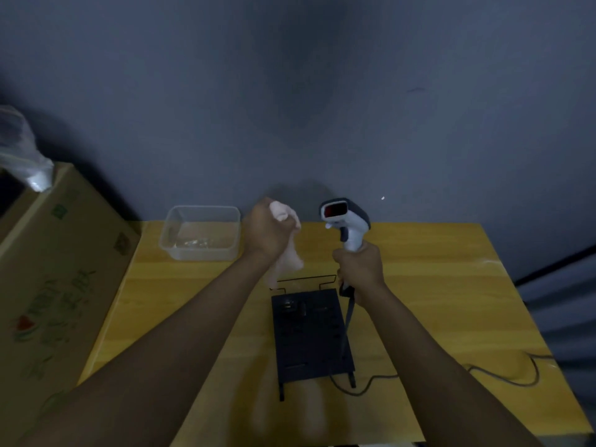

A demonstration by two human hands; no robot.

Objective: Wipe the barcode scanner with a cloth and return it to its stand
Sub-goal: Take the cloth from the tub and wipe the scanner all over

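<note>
My right hand (356,269) grips the handle of the white and dark barcode scanner (346,221), holding it upright above the table with its red window turned toward me. To its left, my left hand (267,232) is closed on a pale pink cloth (287,256), which hangs down below the fist. Cloth and scanner are apart by a small gap. The black stand (309,337) lies flat on the yellow table (435,285) below both hands, with a wire bracket at its far end. The scanner's cable (503,377) runs down past the stand and off to the right.
A clear plastic container (201,232) sits at the table's far left corner. A large cardboard box (54,269) stands against the table's left edge, with a plastic bag (22,153) on top. A grey wall rises right behind the table.
</note>
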